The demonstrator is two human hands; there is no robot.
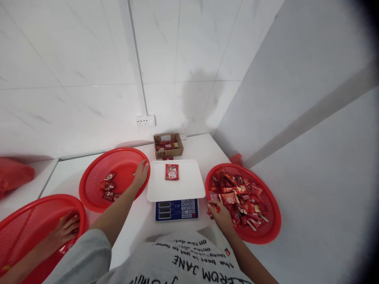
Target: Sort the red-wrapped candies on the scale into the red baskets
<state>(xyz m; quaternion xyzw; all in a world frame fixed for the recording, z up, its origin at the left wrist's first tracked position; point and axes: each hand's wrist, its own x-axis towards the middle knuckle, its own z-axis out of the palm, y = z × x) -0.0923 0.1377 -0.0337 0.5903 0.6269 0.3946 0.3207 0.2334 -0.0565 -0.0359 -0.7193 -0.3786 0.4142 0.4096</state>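
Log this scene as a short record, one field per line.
Left hand: fingers spread, at the right side of the middle basket
Right hand: at the left rim of the right basket; grip unclear
Scale: one red packet on its white tray
Middle basket: a few small red packets
Right basket: a pile of mostly red packets
Cardboard box: behind the scale, red packets inside
Co-worker's hand: inside the left basket

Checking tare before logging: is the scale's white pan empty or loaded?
Loaded: one red packet lies on the white pan, toward the wall side, with bare pan showing around it.
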